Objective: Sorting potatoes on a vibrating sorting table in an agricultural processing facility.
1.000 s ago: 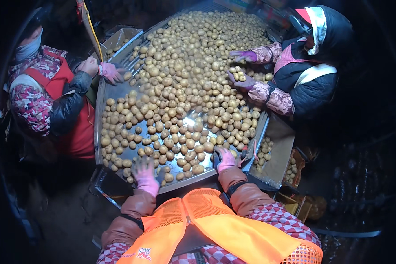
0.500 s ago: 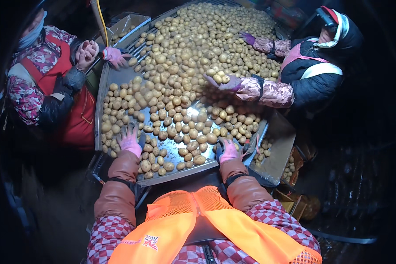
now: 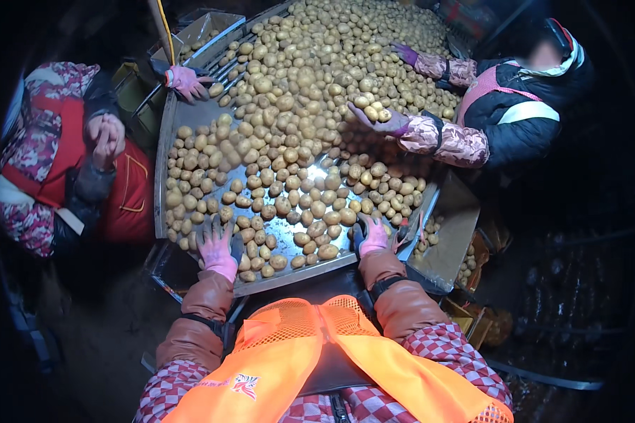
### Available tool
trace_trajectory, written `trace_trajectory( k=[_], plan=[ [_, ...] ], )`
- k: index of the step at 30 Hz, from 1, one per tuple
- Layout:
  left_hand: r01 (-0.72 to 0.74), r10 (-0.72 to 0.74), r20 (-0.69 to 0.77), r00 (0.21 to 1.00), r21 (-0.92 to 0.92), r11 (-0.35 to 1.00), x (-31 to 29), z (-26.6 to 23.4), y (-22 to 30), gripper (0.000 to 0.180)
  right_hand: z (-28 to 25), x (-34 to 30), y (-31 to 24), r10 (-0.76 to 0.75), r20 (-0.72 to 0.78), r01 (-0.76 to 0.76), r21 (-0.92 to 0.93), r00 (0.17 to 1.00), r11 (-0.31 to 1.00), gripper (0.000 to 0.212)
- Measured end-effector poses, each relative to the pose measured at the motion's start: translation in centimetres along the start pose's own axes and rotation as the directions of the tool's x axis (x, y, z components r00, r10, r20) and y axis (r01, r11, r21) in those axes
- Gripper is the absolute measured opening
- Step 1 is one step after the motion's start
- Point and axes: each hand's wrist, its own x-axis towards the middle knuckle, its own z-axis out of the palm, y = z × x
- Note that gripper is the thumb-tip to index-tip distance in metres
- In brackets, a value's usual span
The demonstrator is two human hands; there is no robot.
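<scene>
Heaped potatoes (image 3: 310, 99) cover a sloping metal sorting table (image 3: 286, 243), thinning out toward the near side. My left hand (image 3: 219, 250), in a pink glove with dark fingers, rests at the near left among the potatoes. Its fingers are spread, with nothing gripped. At the near right corner, my right hand (image 3: 375, 237) wears a similar glove and lies beside the potatoes. Its fingers are apart, and no held potato shows. Bare metal shows between the loose potatoes in front of my hands.
At the right, a co-worker's gloved hand (image 3: 379, 121) holds several potatoes. Another person (image 3: 56, 155) stands at the left, hands together. A pink glove (image 3: 188, 82) sits on the left rim. A side chute (image 3: 448, 243) and cartons (image 3: 476, 261) with potatoes stand at right.
The view has shifted slightly. My left hand has come nearer the table's front edge. The person at the left has moved away from the table; the right co-worker still holds potatoes.
</scene>
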Motion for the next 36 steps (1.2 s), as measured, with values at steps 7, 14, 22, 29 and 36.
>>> trace_trajectory(
  k=[7, 14, 22, 29, 36],
  plan=[
    [0.089, -0.066, 0.116, 0.991, -0.204, 0.975, 1.4, -1.0, 5.1, 0.065, 1.6, 0.4, -0.4, -0.021, 0.021, 0.02, 0.054, 1.0, 0.998, 0.044],
    [-0.274, 0.304, 0.06, 0.951, -0.293, 0.916, 10.5, -3.4, 8.5, 0.065, 1.7, 1.5, 0.3, -0.098, -0.016, 0.1, 0.164, 0.995, 0.981, 0.044],
    [-0.093, 0.072, -0.105, 0.992, -0.202, 0.975, 4.8, -1.4, 1.7, 0.053, 1.3, 2.1, 0.8, 0.079, 0.118, -0.114, 0.334, 0.99, 0.935, 0.037],
    [0.132, -0.151, -0.1, 0.983, -0.178, 0.975, 4.5, -3.2, 3.6, 0.051, -0.7, 2.3, -0.8, 0.118, 0.177, -0.173, 0.341, 0.977, 0.924, 0.031],
    [0.201, -0.267, -0.136, 0.954, -0.369, 0.907, 21.0, -4.7, 5.3, 0.059, 0.2, 2.6, -0.6, 0.09, 0.139, -0.141, 0.412, 0.986, 0.9, 0.027]
  ],
)
